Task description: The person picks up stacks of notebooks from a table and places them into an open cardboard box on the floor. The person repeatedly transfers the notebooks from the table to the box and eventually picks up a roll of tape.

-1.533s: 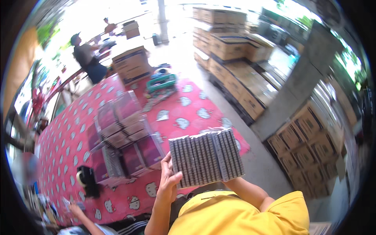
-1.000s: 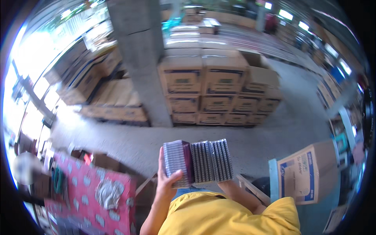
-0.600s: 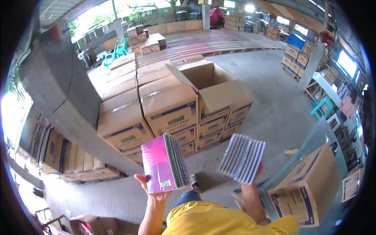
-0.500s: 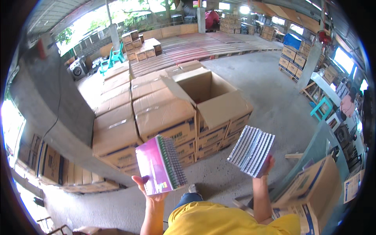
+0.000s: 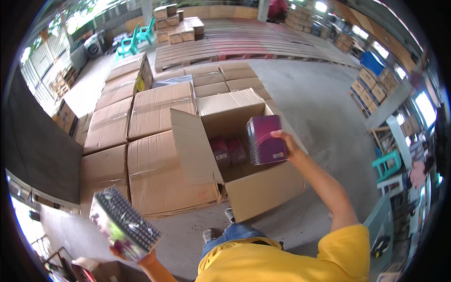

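Note:
Over the open cardboard carton [image 5: 265, 190], my right hand [image 5: 289, 142] grips a stack of purple spiral notebooks [image 5: 265, 141], their wire coils facing left. Inside the carton, more purple notebooks [image 5: 227, 151] lie against its left side; part of the inside is hidden by the held stack. At the lower left, my left hand [image 5: 149, 258] is closed around another stack of spiral notebooks [image 5: 123, 224], black coils upward and a greenish, pale cover showing. That stack is slightly blurred and apart from the cartons.
Taped cartons [image 5: 162, 171] stand packed left of and behind the open one. Its left flap [image 5: 192, 145] sticks up. Wooden pallets [image 5: 235, 40] cover the floor farther back. A grey pillar [image 5: 44, 141] rises at left; a turquoise stool [image 5: 386, 164] stands at right.
I have moved up to the open carton. My right hand has brought its notebooks over the opening, now showing a purple cover. My left hand has lowered its stack toward the lower left and turned it.

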Motion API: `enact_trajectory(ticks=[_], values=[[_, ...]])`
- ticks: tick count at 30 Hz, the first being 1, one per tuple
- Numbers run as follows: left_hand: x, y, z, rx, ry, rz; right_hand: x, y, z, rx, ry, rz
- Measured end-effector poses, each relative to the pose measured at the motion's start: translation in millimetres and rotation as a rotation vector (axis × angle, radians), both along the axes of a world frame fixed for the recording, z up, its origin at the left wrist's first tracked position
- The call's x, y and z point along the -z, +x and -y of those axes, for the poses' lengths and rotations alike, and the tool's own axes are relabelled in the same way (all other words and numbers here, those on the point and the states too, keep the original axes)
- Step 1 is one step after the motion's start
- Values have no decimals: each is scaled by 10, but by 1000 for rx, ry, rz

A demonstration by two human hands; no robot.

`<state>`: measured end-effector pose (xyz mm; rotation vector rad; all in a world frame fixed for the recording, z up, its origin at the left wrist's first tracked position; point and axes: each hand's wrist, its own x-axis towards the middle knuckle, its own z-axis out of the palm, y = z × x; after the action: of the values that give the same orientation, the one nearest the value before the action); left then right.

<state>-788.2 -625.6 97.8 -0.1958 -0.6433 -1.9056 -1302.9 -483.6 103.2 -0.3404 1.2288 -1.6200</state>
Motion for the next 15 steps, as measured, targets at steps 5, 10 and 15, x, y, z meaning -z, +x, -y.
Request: enact_trajectory(ticks=[5, 10, 15], values=[[246, 124, -488, -486, 165, 172, 889, -652, 738, -242, 185, 32], [223, 29, -923, -757, 245, 274, 1512, -855, 1201, -353, 322, 125], [275, -111, -1051, -815, 271, 296, 1880, -809, 1425, -368, 586, -516]])
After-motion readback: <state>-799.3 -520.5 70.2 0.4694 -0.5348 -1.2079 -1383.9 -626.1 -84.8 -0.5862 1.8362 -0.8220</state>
